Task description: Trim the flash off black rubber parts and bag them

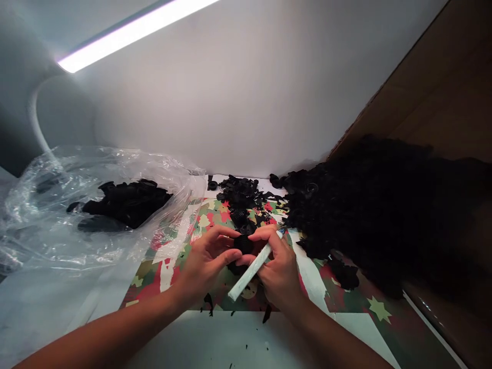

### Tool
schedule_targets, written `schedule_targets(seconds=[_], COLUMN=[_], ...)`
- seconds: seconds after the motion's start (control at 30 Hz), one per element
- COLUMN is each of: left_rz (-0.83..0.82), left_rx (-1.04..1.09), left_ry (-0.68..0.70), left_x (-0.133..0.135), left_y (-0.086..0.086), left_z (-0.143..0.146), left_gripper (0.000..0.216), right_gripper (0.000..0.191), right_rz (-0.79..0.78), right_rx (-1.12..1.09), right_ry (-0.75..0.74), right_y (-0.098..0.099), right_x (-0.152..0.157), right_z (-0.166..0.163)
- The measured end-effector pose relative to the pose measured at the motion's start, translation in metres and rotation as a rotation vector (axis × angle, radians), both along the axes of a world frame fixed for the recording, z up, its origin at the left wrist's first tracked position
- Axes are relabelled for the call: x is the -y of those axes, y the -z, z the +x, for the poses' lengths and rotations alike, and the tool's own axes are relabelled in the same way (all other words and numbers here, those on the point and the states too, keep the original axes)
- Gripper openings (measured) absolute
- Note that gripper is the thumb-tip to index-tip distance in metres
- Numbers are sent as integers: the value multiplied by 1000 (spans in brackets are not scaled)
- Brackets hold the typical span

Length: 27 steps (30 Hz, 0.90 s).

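Observation:
Between both hands, at the middle of the view, is a small black ribbed piece [243, 244] that looks like moulded rubber. My left hand [205, 259] pinches it from the left with thumb and fingers. From the right, my right hand [282, 269] grips the same piece at its fingertips. A slim tool with a white, wrapped-looking handle [248, 277] is also tucked in my right hand, slanting down to the left; its working end is hidden. Just beyond my fingers lie more black ribbed pieces [240, 218] on the patterned paper.
Black scraps [238, 189] lie farther back. A big dark heap of black pieces [346, 205] fills the right, against a cardboard wall [442, 92]. To the left, a clear plastic bag [46, 225] holds black parts [130, 202]. A lit lamp [134, 36] hangs above.

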State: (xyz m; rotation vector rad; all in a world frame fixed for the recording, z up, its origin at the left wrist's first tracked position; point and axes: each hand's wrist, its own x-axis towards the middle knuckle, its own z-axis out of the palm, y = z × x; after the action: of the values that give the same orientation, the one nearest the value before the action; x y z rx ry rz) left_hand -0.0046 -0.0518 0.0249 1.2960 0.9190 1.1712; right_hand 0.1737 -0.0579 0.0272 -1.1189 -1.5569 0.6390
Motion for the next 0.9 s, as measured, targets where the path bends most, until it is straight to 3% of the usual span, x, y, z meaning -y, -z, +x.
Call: schedule_targets(seconds=[0.17,0.27,0.4,0.53,0.7,0.9], left_rz=[81,257,638,906,916,584], left_rx=[-83,-175,-364,-495,-511,-395], left_ry=[5,27,-57,-142,-204,-194], left_x=[-15,-20,-18,-12,-7,-10], left_y=[1,3,8,10,5,-7], left_z=[-11,-15,-12,-8,-6,-8], left_gripper=[10,15,23,49,41,36], right_gripper=[31,36,39,40,40,38], right_rz=[-363,-525,-637,-622,-595,-665], right_rx=[-202,-239,-331,-334,-331,-508], right_ry=[-197,-231,-268,-248,-268,-265], right_y=[-7,-9,-5,-6,-15,-10], right_x=[0,-5,-8,-2,5,3], right_z=[4,7,5,-1,-4,-3])
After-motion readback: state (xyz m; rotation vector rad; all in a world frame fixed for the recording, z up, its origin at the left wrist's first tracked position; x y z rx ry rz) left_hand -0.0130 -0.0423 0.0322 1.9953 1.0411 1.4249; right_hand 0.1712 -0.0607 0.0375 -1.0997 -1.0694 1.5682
